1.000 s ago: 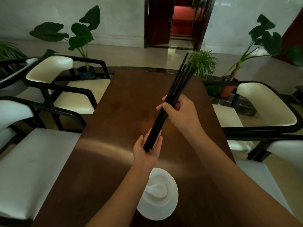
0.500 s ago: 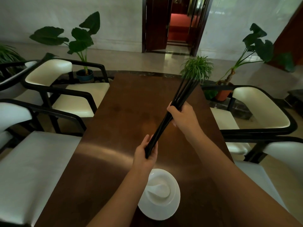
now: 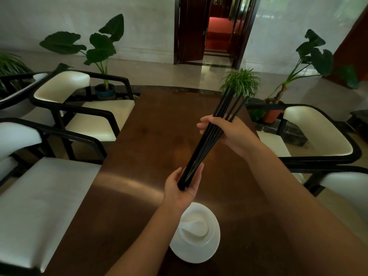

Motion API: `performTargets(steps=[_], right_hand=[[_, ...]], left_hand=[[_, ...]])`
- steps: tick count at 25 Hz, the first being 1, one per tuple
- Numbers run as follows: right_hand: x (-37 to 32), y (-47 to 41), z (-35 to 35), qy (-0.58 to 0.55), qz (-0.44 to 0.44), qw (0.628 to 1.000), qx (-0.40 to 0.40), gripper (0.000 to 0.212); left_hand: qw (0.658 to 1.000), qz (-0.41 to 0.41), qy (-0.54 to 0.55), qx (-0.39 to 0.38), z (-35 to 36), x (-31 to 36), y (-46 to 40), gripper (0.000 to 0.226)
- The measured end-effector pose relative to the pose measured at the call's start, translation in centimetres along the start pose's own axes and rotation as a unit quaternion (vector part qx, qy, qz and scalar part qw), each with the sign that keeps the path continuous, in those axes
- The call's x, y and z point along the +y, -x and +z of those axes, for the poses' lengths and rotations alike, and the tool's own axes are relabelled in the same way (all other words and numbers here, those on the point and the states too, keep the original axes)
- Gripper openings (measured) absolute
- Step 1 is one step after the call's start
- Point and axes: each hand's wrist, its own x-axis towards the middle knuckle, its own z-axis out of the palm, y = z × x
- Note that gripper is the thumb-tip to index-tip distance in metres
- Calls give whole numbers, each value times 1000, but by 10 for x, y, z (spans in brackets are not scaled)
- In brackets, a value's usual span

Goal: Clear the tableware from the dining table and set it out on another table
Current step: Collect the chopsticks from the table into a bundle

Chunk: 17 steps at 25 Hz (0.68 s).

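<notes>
A bundle of several long black chopsticks [image 3: 201,152] slants above the brown table [image 3: 151,140], tips fanning out toward the far right. My left hand [image 3: 184,186] cups the bundle's lower ends. My right hand [image 3: 227,132] grips the bundle around its middle. Below my left wrist, near the table's front edge, stands a stack of white dishes [image 3: 196,234] with a white spoon lying in the top bowl.
White-cushioned black armchairs line both sides: two on the left [image 3: 83,108], [image 3: 29,198] and two on the right [image 3: 318,134], [image 3: 346,188]. Potted plants [image 3: 242,82] stand beyond the table's far end. An open doorway [image 3: 217,30] lies straight ahead.
The bundle has dropped lower and its far tips have spread apart. My right hand has slid along it and my left hand has shifted slightly under the lower ends.
</notes>
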Motion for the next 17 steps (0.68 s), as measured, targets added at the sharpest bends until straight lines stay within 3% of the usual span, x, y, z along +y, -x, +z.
performTargets(steps=[3, 5, 10, 13, 15, 17], right_hand=[[0, 0, -11, -85, 56, 994, -50, 29], [2, -1, -14, -76, 64, 994, -44, 24], [9, -6, -16, 83, 49, 995, 31, 25], [15, -6, -15, 69, 50, 994, 69, 27], [20, -4, -10, 49, 54, 992, 106, 27], [24, -1, 2, 59, 50, 986, 145, 26]], left_hand=[[999, -20, -37, -14, -1, 1, 1, 38], [989, -47, -138, -6, -2, 1, 2, 40], [909, -28, -415, -6, -12, 6, 14, 40], [863, 1, -502, -50, -18, 15, 30, 35], [880, 18, -473, -41, -19, 17, 38, 33], [919, 39, -391, 26, -19, 14, 40, 33]])
